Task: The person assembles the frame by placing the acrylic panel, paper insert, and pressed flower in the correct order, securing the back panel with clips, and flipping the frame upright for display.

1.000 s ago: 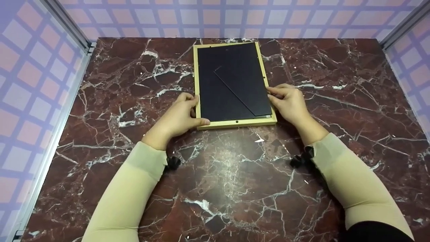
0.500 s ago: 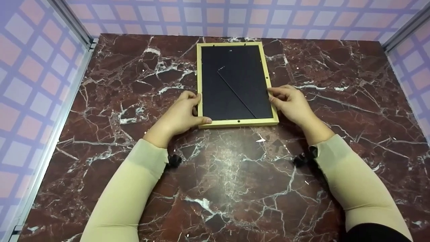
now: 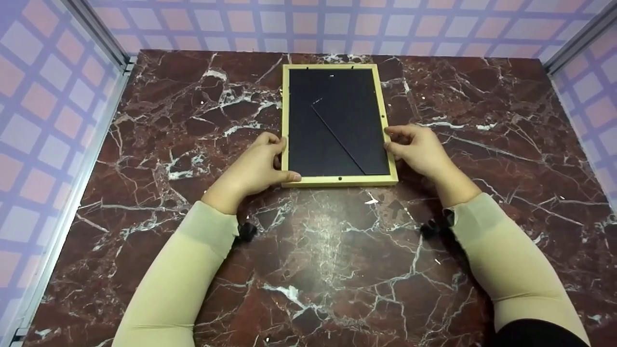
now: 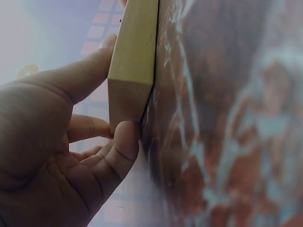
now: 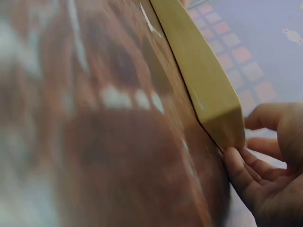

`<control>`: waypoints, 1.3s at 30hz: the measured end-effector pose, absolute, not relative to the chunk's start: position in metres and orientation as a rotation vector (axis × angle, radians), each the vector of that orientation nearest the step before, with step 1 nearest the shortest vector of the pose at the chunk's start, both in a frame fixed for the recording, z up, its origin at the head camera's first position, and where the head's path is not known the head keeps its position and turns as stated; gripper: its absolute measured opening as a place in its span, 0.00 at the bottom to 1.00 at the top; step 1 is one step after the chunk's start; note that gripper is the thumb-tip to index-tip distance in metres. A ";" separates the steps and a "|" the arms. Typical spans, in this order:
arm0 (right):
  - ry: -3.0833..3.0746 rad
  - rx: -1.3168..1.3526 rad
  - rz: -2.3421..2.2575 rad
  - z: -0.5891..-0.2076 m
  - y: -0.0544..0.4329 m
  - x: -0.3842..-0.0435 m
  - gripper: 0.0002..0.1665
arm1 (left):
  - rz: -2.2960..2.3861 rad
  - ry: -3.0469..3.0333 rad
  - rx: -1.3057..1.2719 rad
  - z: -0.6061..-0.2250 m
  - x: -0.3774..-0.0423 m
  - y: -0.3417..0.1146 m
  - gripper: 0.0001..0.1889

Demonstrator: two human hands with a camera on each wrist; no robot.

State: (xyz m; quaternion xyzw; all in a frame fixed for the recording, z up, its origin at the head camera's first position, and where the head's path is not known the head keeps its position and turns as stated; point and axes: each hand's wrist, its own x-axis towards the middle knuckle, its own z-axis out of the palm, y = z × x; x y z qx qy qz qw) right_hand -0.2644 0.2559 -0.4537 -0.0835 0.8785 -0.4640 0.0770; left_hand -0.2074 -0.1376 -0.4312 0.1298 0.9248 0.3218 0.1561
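Note:
A picture frame with pale yellow wooden edges (image 3: 285, 111) lies face down on the marbled table. Its black backing board (image 3: 347, 115) faces up, crossed by the diagonal edge of a support leg (image 3: 337, 137). My left hand (image 3: 250, 166) grips the near left corner, thumb on top and fingers along the side. On the right side rail, near the front, my right hand (image 3: 422, 149) pinches between thumb and forefinger. Both wrist views show the wooden edge close up, left (image 4: 135, 47) and right (image 5: 203, 71), right at the tabletop.
Dark red marbled table (image 3: 328, 270) with white veins extends all around. Checked panels rise behind (image 3: 241, 29) and at both sides, joined by metal posts (image 3: 96, 33). A black device (image 3: 247, 232) sits at each wrist.
The picture frame was slightly skewed and tilted a second ago; it now sits straighter and flat, its support leg flush. Both hands have kept their hold at about the same places.

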 end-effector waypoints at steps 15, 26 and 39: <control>2.459 -0.230 -1.465 -0.455 0.276 -0.270 0.25 | 0.793 2.653 0.444 -0.423 -0.207 -0.135 0.61; 2.480 -0.180 -1.516 -0.454 0.267 -0.269 0.23 | 0.800 2.649 0.457 -0.425 -0.210 -0.136 0.61; 2.565 -0.257 -1.353 -0.447 0.253 -0.267 0.17 | 0.832 2.649 0.449 -0.428 -0.206 -0.138 0.61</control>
